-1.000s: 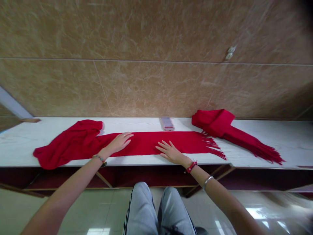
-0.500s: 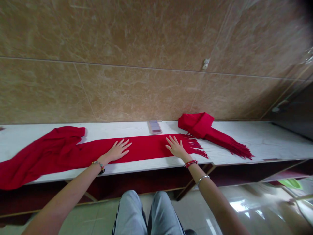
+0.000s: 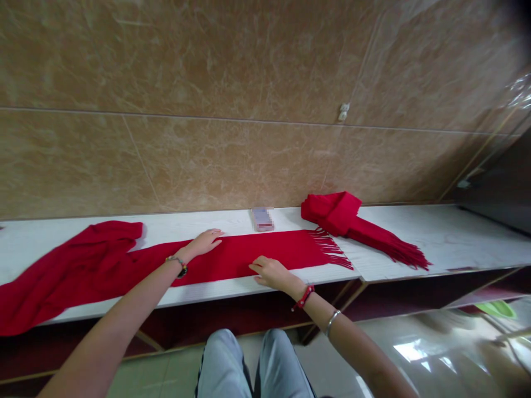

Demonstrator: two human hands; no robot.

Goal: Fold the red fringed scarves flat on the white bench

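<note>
A long red scarf [image 3: 236,254] lies along the white shelf top, flat in its middle and right part, with a fringe at the right end. Its left part is a loose, crumpled heap. My left hand [image 3: 205,242] rests at the far edge of the flat part, fingers stretched out and thumb apart. Over the near edge, further right, is my right hand [image 3: 274,273], its fingers loosely bent with a gap at the thumb. Neither hand grips the cloth visibly. A second red fringed scarf [image 3: 332,213], folded over itself, lies to the right, close to the fringe.
A small packet, blurred out [image 3: 262,219], sits between the scarf and the brown tiled wall [image 3: 232,160]. Beneath the white top [image 3: 398,226] are dark red open compartments [image 3: 199,310]. A dark box-like object [image 3: 498,188] stands at the right end. My knees are near the front edge.
My right hand has moved left from near the fringe to the scarf's near edge, its spread fingers now bent. My left hand has shifted slightly toward the far edge, fingers closer together.
</note>
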